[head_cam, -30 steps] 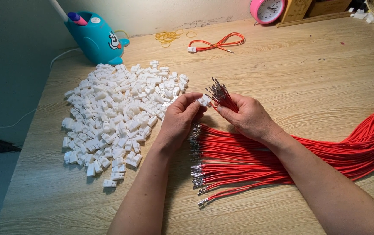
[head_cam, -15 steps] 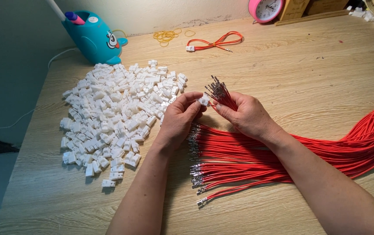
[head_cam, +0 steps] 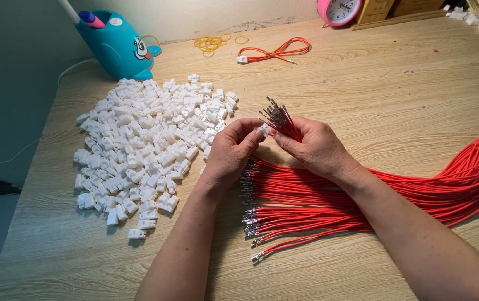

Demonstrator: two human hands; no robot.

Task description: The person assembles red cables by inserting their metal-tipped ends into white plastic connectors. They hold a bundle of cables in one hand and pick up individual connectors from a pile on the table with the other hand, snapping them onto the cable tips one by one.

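Left hand pinches a small white connector housing between thumb and forefinger, fingers closed tight on it, other fingers curled under. The housing sits at the very fingertips, right where the two hands meet.

Right hand is closed around a bunch of red wires, thumb on top, fingers wrapped beneath. The metal terminal ends fan out past the fingers, up and to the left, away from the person. Long axis of the held bunch runs diagonally, lower right to upper left. One wire tip appears to touch the housing, but whether it is already seated cannot be told; the spot is too small.

The housing lies just left of the right fingertips and just beside the base of the fanned terminals. Both hands are equally near, touching at the fingertips.

Below the hands, a larger spread of red wires lies flat on the wooden table, terminal ends pointing left and the long axis running left-right, the wires sweeping off right and upward to the frame edge.

Left of the left hand, a big pile of white housings, near the wrist. Beyond it, a teal whale-shaped holder. Further out above the hands: yellow rubber bands, a finished red wire with white plug, and a pink clock at the top edge.
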